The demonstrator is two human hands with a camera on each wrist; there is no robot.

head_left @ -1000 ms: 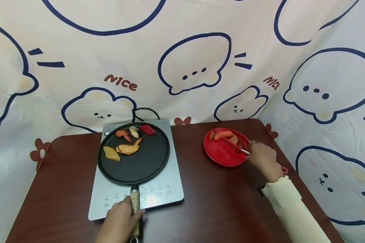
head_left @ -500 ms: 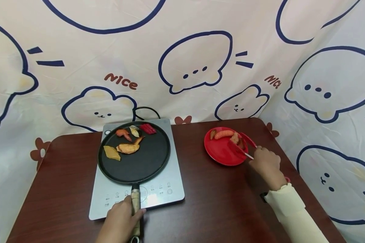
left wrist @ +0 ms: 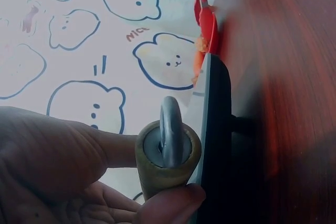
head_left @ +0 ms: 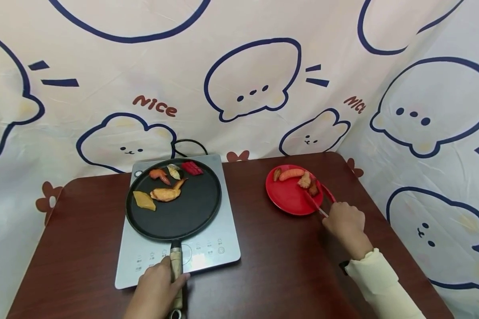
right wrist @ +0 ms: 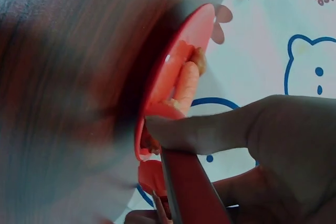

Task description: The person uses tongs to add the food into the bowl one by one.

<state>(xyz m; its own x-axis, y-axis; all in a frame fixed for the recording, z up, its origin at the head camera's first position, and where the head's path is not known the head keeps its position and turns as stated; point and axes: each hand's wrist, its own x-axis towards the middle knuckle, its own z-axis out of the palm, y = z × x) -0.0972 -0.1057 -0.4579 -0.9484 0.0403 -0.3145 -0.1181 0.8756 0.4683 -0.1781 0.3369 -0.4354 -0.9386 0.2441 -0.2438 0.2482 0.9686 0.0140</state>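
Note:
My left hand (head_left: 153, 290) grips the pale handle (head_left: 176, 261) of a black flat frying pan (head_left: 191, 217); the left wrist view shows the handle's end ring (left wrist: 170, 135). In the pan lie a chicken wing (head_left: 165, 194), an orange-brown piece (head_left: 159, 175), a yellow slice (head_left: 144, 200), a small pale piece (head_left: 174, 171) and a dark red piece (head_left: 192, 168). My right hand (head_left: 346, 228) holds red tongs (head_left: 313, 203), spread apart at the right side of a red plate (head_left: 285, 199), close about a dark brown piece (head_left: 313, 188). A light brown chunk (head_left: 304, 180) and a sausage (head_left: 291, 174) lie beside it.
Under the pan is a silver induction cooktop (head_left: 207, 254) with touch controls, its black cord (head_left: 193, 141) behind. Another small brown piece (head_left: 277, 174) lies at the plate's left rim. A cartoon-printed cloth (head_left: 247, 88) rises behind and right of the dark wooden table (head_left: 259, 270).
My right hand has drawn the tongs back and slightly down from the sausage and chunk toward the dark brown piece at the plate's right. The left hand and pan stay put.

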